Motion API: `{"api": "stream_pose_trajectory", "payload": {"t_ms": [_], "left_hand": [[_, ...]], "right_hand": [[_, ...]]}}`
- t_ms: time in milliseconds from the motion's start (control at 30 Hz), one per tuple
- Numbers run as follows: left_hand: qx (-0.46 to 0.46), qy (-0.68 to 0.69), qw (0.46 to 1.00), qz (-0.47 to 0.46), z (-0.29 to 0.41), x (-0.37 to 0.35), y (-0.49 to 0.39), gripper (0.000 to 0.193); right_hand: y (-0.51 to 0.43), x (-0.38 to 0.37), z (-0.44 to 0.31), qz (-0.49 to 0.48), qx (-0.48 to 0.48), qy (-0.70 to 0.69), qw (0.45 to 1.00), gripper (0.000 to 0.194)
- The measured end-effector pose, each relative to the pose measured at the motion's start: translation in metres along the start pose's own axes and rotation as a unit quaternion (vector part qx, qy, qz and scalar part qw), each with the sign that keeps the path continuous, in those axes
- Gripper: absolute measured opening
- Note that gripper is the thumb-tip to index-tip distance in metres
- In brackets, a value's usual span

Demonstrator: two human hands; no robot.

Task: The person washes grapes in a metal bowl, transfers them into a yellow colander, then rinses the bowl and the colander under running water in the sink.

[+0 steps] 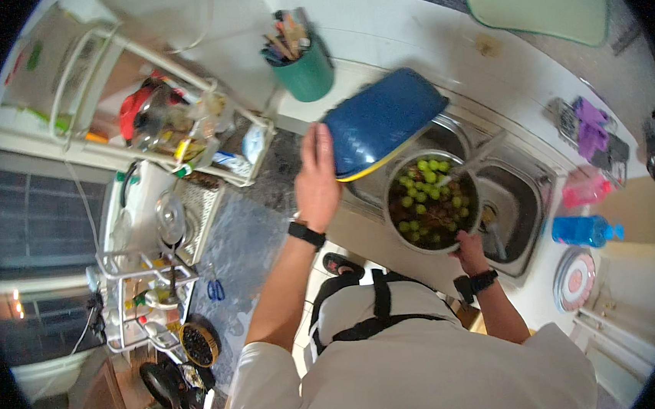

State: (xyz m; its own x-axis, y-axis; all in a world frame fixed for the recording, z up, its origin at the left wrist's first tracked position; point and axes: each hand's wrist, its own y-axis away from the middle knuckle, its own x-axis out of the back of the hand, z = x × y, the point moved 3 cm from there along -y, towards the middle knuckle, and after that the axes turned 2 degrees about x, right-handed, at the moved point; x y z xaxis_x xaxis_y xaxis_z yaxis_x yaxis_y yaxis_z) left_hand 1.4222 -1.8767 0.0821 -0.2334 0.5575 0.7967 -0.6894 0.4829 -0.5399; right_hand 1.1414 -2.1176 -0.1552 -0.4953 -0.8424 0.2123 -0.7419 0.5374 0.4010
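My left hand (318,191) grips the near left end of a blue plastic basin (387,116) with a yellow lower edge. The basin is tipped over the sink's left side, so its outer face shows and its inside is hidden. With my right hand (471,256) I hold the rim of a round metal pot (390,208). Green grapes (424,188) and darker ones, some on stems, lie in the water inside it. A faucet spout (482,152) reaches over the pot, which sits above the middle of the double-bowl steel sink (525,189).
A green utensil holder (305,73) stands behind the basin. Right of the sink are a blue bottle (580,232), a pink bottle (586,189), stacked plates (576,283) and a purple cloth (591,126). Blue-handled scissors (215,289) lie on the left counter, beside white racks (154,276).
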Motion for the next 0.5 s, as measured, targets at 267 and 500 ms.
{"api": "stream_pose_trajectory", "payload": {"t_ms": [267, 500], "left_hand": [[0.035, 0.052, 0.998, -0.013, 0.005, -0.003, 0.021, 0.083], [0.038, 0.053, 0.997, -0.051, 0.007, -0.007, 0.034, 0.072]], "right_hand": [[0.004, -0.002, 0.021, 0.050, -0.166, -0.187, 0.967, 0.045], [0.005, 0.001, 0.026, 0.004, -0.096, -0.269, 0.958, 0.033]]}}
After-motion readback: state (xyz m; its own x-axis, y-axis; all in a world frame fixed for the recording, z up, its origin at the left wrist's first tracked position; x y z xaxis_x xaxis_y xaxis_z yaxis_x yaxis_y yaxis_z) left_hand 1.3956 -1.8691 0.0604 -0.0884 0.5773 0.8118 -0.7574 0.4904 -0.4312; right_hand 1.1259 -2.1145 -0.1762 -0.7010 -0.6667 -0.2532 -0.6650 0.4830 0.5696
